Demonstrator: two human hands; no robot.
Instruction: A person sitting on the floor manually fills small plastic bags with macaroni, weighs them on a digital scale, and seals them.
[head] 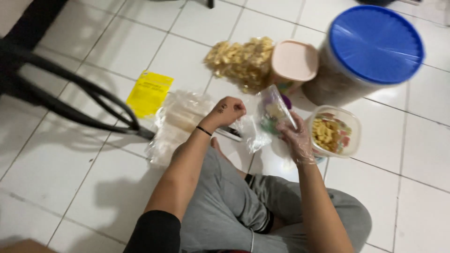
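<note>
My left hand (228,111) is closed over the edge of a thin clear plastic bag (252,132) that trails down onto the white floor tiles. My right hand (297,138), in a see-through plastic glove, holds up a small clear bag (273,110) with pale and green snack pieces inside. Just right of that hand sits an open clear tub (354,122) holding yellow, red and green crackers. I sit cross-legged in grey trousers.
A large bag of yellow chips (241,61) lies ahead, beside a pink-lidded tub (294,61) and a big jar with a blue lid (375,43). A stack of clear bags (176,124), a yellow sheet (149,93) and black chair legs (70,96) are at left.
</note>
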